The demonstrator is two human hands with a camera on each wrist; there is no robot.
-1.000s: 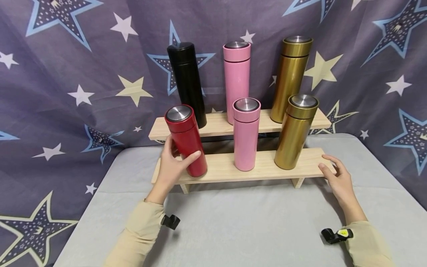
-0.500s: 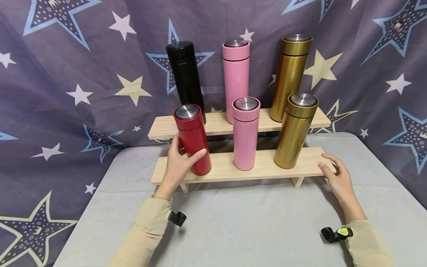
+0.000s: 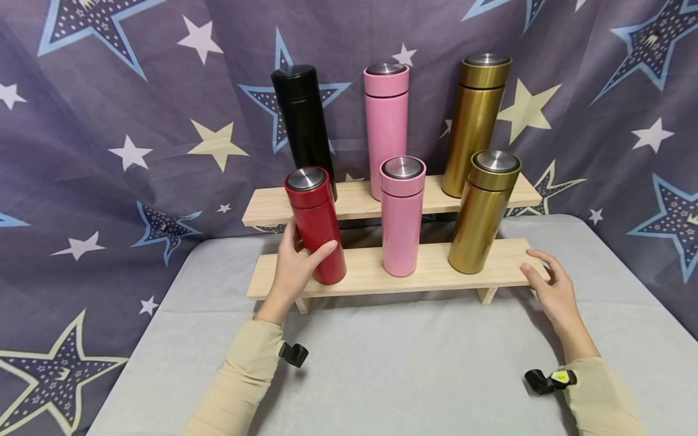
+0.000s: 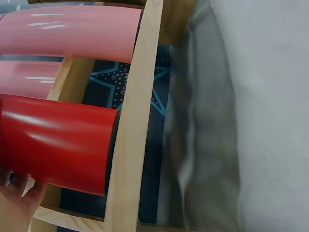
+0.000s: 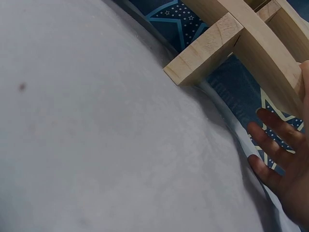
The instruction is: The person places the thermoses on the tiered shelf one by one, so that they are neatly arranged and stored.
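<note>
My left hand (image 3: 294, 266) grips a red thermos bottle (image 3: 318, 236) around its lower half, thumb across the front and fingers partly hidden behind. The bottle stands at the left of the lower wooden shelf (image 3: 360, 275); in the left wrist view the red bottle (image 4: 58, 140) has its base against the board. To its right on that shelf are a pink bottle (image 3: 402, 224) and a gold bottle (image 3: 482, 218). My right hand (image 3: 553, 293) holds the shelf's right end, thumb and index finger on the board; in the right wrist view several fingers (image 5: 275, 123) hang below it.
Behind, a higher wooden shelf (image 3: 354, 203) carries taller bottles: black (image 3: 305, 133), pink (image 3: 387, 130) and gold (image 3: 475, 130). The red bottle partly covers the black one. Grey cloth (image 3: 414, 357) lies in front, and a star-patterned curtain (image 3: 163, 109) hangs at the back.
The left hand and red bottle have shifted right along the lower shelf, and the bottle has come more upright. Over the last half second it barely moves. The right hand stays put.
</note>
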